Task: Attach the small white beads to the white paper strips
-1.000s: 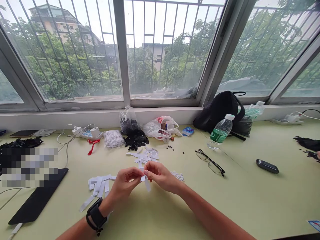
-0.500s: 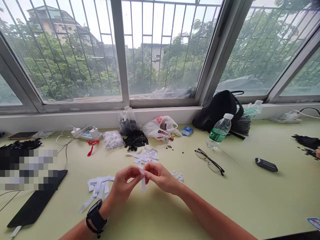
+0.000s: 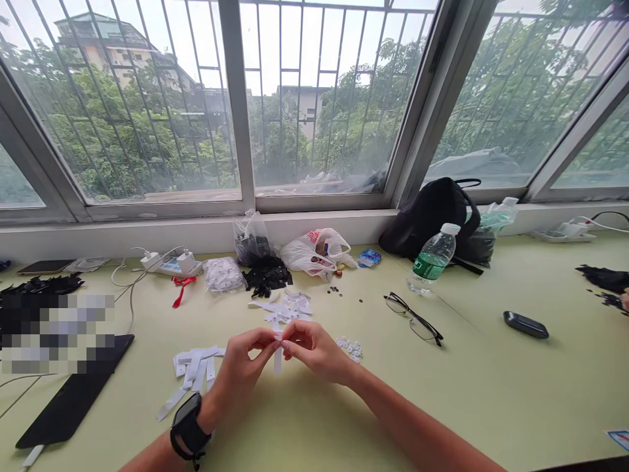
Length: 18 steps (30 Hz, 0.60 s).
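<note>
A white strip (image 3: 278,364) hangs above the table (image 3: 314,426), between your hands. Your left hand (image 3: 246,357) and right hand (image 3: 317,351) each pinch it, fingertips nearly meeting. More strips (image 3: 194,367) lie beside your left; small white rings (image 3: 350,347) sit near your right wrist.

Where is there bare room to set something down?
Bare pale-green tabletop lies between the right forearm, black-framed glasses and glossy black oblong case. Crowded with flat white strips: beside the left hand and beyond the right hand.
</note>
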Each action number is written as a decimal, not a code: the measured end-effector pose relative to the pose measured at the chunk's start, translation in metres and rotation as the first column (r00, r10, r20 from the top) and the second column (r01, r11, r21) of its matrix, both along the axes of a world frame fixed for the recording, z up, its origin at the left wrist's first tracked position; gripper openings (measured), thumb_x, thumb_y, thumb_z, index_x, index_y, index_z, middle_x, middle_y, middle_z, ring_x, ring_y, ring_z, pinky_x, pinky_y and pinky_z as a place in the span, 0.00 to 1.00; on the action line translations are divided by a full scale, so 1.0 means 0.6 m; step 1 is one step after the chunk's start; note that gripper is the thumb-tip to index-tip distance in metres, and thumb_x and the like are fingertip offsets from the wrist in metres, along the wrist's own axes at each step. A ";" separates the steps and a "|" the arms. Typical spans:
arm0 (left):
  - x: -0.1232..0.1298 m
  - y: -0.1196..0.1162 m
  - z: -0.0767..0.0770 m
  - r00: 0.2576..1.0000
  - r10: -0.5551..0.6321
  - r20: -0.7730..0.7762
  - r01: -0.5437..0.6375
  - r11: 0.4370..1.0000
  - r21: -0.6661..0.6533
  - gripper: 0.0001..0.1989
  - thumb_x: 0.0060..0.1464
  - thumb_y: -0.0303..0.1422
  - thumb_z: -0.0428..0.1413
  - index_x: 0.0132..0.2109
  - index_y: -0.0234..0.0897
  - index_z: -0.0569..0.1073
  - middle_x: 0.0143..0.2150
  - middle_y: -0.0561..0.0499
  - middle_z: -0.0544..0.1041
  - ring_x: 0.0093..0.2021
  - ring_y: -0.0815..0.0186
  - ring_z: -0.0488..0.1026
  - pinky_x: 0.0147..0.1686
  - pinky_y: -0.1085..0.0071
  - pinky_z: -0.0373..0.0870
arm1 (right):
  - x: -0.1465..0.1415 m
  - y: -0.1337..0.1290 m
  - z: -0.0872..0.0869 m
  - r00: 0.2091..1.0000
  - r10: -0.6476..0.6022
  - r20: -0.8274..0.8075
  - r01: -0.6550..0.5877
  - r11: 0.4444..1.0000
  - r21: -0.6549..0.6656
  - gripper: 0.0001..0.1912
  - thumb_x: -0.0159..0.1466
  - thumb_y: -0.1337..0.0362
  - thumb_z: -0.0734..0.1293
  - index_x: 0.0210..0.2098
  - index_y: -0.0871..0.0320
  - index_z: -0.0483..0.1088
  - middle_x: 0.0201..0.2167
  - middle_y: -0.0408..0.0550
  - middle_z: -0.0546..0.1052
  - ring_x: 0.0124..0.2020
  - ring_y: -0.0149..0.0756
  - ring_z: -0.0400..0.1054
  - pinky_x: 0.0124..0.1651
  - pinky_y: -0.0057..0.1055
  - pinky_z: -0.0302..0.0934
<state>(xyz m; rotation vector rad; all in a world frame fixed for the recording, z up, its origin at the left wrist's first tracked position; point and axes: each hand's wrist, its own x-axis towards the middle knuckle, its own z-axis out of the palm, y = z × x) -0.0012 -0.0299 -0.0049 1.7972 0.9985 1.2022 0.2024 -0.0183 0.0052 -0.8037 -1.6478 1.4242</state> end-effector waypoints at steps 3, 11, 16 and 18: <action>-0.001 0.000 0.002 0.999 -0.004 -0.036 0.004 1.000 -0.002 0.08 0.63 0.36 0.61 0.42 0.37 0.81 0.37 0.48 0.85 0.37 0.61 0.82 0.40 0.68 0.78 | 0.000 0.000 -0.005 1.000 -0.005 0.012 0.004 1.000 0.005 0.15 0.64 0.54 0.74 0.39 0.61 0.75 0.32 0.47 0.76 0.35 0.37 0.72 0.40 0.34 0.68; -0.006 -0.001 -0.001 0.990 0.000 -0.144 0.002 1.000 0.010 0.08 0.65 0.35 0.58 0.38 0.37 0.79 0.34 0.51 0.83 0.35 0.63 0.79 0.37 0.71 0.73 | -0.003 -0.003 -0.019 0.997 -0.034 0.072 0.030 0.998 0.064 0.12 0.64 0.58 0.74 0.36 0.59 0.71 0.32 0.44 0.74 0.34 0.35 0.70 0.40 0.33 0.68; -0.005 -0.001 0.000 0.992 0.026 -0.124 -0.023 1.000 0.021 0.09 0.65 0.35 0.58 0.37 0.37 0.80 0.33 0.52 0.82 0.34 0.65 0.78 0.38 0.71 0.74 | -0.003 -0.006 -0.015 0.995 -0.043 0.085 0.036 0.996 0.076 0.12 0.64 0.57 0.74 0.38 0.59 0.73 0.35 0.47 0.75 0.36 0.37 0.72 0.43 0.35 0.69; -0.004 0.002 -0.002 0.997 0.028 -0.070 -0.028 1.000 0.011 0.08 0.64 0.36 0.60 0.38 0.37 0.80 0.34 0.51 0.83 0.35 0.64 0.79 0.38 0.70 0.75 | -0.004 -0.005 -0.009 0.997 -0.040 0.066 0.035 0.997 0.070 0.14 0.64 0.55 0.74 0.40 0.59 0.73 0.36 0.47 0.76 0.37 0.37 0.72 0.43 0.36 0.69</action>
